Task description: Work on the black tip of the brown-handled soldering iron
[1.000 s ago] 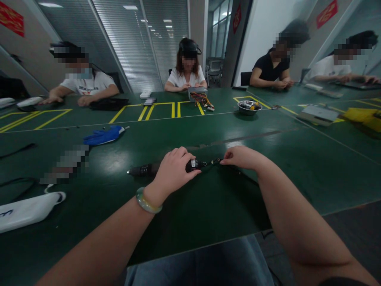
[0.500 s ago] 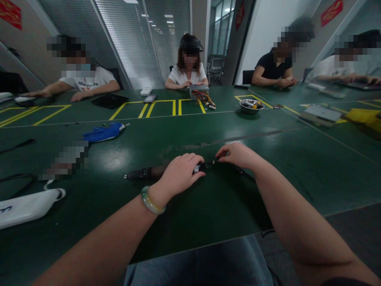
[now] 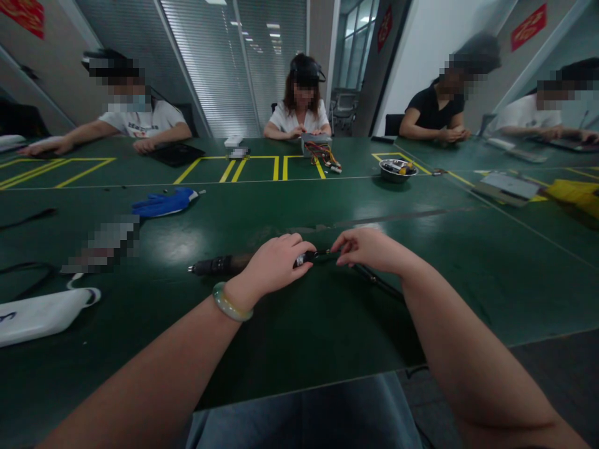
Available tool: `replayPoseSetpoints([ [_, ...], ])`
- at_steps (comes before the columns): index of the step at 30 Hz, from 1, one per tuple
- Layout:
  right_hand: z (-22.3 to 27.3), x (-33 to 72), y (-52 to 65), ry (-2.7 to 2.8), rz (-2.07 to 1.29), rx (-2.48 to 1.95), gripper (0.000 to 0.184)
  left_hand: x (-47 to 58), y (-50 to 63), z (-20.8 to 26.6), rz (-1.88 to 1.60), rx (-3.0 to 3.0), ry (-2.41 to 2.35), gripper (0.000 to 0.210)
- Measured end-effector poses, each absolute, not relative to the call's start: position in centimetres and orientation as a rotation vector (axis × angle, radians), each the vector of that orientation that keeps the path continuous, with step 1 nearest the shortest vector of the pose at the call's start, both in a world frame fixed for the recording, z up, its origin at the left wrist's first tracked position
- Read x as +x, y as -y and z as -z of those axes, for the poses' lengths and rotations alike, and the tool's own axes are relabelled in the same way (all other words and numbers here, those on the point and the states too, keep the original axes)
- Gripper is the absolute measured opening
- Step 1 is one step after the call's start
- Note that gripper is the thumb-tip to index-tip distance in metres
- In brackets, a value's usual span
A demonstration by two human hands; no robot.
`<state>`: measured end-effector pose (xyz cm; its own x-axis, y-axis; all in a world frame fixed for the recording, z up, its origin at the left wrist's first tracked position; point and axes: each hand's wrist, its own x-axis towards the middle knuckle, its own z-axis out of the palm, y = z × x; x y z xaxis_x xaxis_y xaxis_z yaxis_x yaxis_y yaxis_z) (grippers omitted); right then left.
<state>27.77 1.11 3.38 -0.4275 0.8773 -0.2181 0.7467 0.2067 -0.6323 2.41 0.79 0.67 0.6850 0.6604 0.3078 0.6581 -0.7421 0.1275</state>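
An electric screwdriver (image 3: 224, 264), dark and pen-shaped, lies across the green table with its tip to the left. My left hand (image 3: 276, 262) is wrapped over its rear half, a bangle on the wrist. A thin dark piece with a bit of metal (image 3: 322, 252) sticks out of the tool's tail. Close to its end, my right hand (image 3: 362, 248) has thumb and fingers drawn together; what they pinch is too small to make out. A black cable (image 3: 374, 278) with a metal fitting runs from under this hand towards my right forearm.
A blue glove (image 3: 165, 203) and a white power-bank-like object (image 3: 47, 316) lie to the left. Further off are a metal bowl (image 3: 397, 170) of small parts and a grey box with coloured wires (image 3: 321, 153). Several people sit around the table.
The view has shifted slightly. My left hand and the screwdriver sit a little further left. The right hand's fingers have curled, and more of the cable's metal fitting shows below them.
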Motion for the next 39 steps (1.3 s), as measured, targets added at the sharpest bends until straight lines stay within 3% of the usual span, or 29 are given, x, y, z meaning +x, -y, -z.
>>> replayPoseSetpoints([
  [5, -3.0, 27.3, -0.4, 2.513, -0.97, -1.645, 0.029, 2.5, -0.7, -0.6, -0.53, 2.884, -1.165, 0.027],
  [13, -3.6, 27.8, -0.4, 2.555, -0.728, -1.812, 0.007, 2.6, -0.2, -0.5, -0.524, 2.873, -1.216, 0.026],
  [21, -2.5, 25.3, -1.1, 2.096, -0.366, -1.865, 0.017, 2.6, -0.6, -0.2, -0.526, 2.878, -1.204, 0.025],
  [26, -1.7, 25.1, -1.3, 2.271, -0.45, -1.803, 0.009, 2.4, -0.6, 0.1, -0.546, 2.843, -1.233, 0.028],
  [39, -1.9, 25.0, -0.9, 2.326, -0.564, -1.822, 0.01, 2.4, -0.5, 0.1, -0.568, 2.825, -1.249, 0.029],
])
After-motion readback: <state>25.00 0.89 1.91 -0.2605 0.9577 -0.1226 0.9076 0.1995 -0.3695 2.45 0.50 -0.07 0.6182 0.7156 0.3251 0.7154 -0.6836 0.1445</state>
